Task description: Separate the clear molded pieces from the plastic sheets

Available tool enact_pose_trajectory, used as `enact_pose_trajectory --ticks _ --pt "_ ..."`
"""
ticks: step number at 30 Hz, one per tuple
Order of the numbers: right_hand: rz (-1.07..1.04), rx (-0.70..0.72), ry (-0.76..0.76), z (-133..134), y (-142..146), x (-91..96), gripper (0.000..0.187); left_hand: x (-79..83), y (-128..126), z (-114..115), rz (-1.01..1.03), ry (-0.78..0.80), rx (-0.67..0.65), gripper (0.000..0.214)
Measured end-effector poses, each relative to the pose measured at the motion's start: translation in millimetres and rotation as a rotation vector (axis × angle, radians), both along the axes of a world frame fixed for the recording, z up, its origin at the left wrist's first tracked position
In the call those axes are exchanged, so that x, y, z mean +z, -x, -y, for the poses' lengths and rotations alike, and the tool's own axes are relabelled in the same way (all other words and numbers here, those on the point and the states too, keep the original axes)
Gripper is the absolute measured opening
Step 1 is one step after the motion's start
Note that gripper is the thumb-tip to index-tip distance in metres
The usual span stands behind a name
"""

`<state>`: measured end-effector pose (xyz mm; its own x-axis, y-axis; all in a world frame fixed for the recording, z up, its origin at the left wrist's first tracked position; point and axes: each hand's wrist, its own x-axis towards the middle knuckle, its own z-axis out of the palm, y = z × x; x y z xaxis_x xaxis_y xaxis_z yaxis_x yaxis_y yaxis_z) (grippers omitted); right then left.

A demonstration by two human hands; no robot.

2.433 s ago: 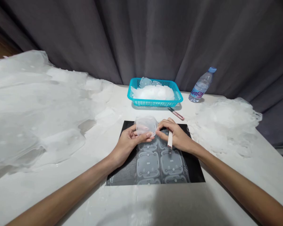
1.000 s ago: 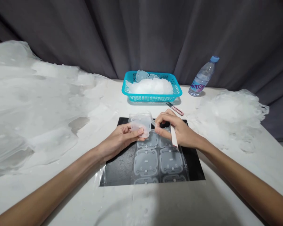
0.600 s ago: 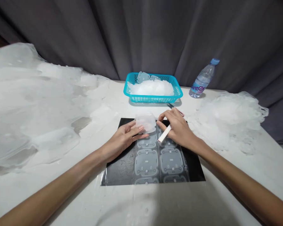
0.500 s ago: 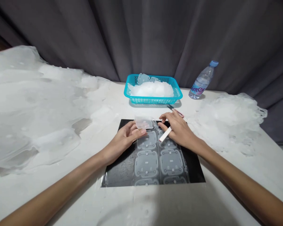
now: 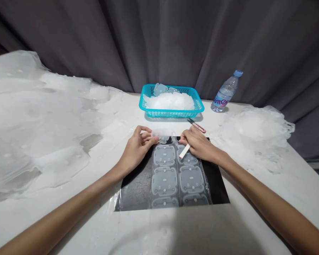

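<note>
My left hand pinches the edge of a frosted, translucent plastic piece at the top of a clear plastic sheet. Rows of rounded-square frosted shapes show on that sheet, which lies over a black board. Across from it, my right hand is closed around a slim white stick-like tool, one end of which juts out towards me. The tool's other end is hidden by the fingers. Just beyond the right hand lie small pink-handled snips.
A turquoise basket behind the board holds a white heap and frosted pieces. To its right stands a water bottle. Crumpled clear film lies at right, and a large spread of film covers the left. A grey curtain hangs behind.
My left hand has shifted up and left, its fingers curling more, and the frosted piece has moved slightly away from me. My right hand's fingers have closed in from a looser spread.
</note>
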<state>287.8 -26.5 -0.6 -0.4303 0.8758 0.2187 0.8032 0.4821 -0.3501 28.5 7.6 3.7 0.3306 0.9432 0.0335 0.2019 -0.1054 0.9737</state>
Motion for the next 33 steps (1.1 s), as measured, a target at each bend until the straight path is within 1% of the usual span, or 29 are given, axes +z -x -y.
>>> enact_pose_trajectory --ticks 3,6,7,9,11,12,15,18,20,21,23,24,25,26,27,29,33 --pt "0.007 -0.060 -0.111 -7.0 2.9 -1.8 0.018 -0.7 0.0 -2.0 -0.088 -0.128 -0.004 0.038" --pt "-0.027 -0.129 -0.132 -10.0 -3.3 3.0 0.017 -0.6 2.1 1.5 -0.214 -0.218 -0.005 0.040" --pt "-0.031 -0.137 -0.105 -10.0 -7.3 5.5 0.016 -0.5 3.1 4.0 -0.260 -0.240 -0.010 0.041" --pt "-0.048 -0.114 -0.002 -9.5 -16.1 11.3 0.015 -0.4 5.1 9.7 -0.363 -0.305 -0.013 0.045" --pt "-0.067 -0.064 0.102 -8.4 -23.2 17.3 0.017 -0.5 6.2 15.1 -0.509 -0.432 0.023 0.048" --pt "-0.064 -0.044 0.130 -7.7 -25.3 20.4 0.017 -0.6 6.3 17.2 -0.586 -0.507 0.044 0.049" --pt "-0.016 -0.020 0.125 -4.3 -26.3 28.6 0.016 -0.3 5.3 20.8 -0.727 -0.667 0.066 0.049" --pt "-0.038 -0.035 0.175 0.6 -23.7 34.4 0.013 1.4 3.6 21.8 -0.759 -0.765 0.031 0.042" --pt "-0.076 -0.074 0.276 3.9 -22.7 37.3 0.014 3.2 3.0 21.9 -0.752 -0.847 -0.039 0.033" --pt "-0.085 -0.080 0.339 5.2 -22.5 38.8 0.014 4.3 2.8 21.7 -0.734 -0.886 -0.120 0.029" --pt "-0.093 -0.040 0.427 6.7 -22.1 41.8 0.012 6.0 2.5 21.1 -0.676 -0.921 -0.358 0.026" --pt "-0.096 -0.007 0.427 6.9 -21.6 43.1 0.010 6.7 2.3 20.7 -0.650 -0.910 -0.475 0.026" --pt "-0.097 0.023 0.397 6.7 -20.9 44.1 0.009 7.1 2.1 20.4 -0.635 -0.885 -0.565 0.027" --pt "-0.097 0.043 0.343 6.3 -20.0 44.7 0.008 7.5 1.8 20.2 -0.630 -0.856 -0.620 0.029" --pt "-0.099 0.047 0.275 5.7 -18.9 44.8 0.009 7.8 1.6 20.1 -0.636 -0.831 -0.642 0.030" --pt "-0.104 0.048 0.169 4.6 -17.1 44.2 0.011 8.5 1.4 20.6 -0.657 -0.813 -0.639 0.032" --pt "-0.164 0.111 0.061 6.0 -14.1 45.7 0.008 10.1 1.0 24.3 -0.707 -0.849 -0.609 0.034"
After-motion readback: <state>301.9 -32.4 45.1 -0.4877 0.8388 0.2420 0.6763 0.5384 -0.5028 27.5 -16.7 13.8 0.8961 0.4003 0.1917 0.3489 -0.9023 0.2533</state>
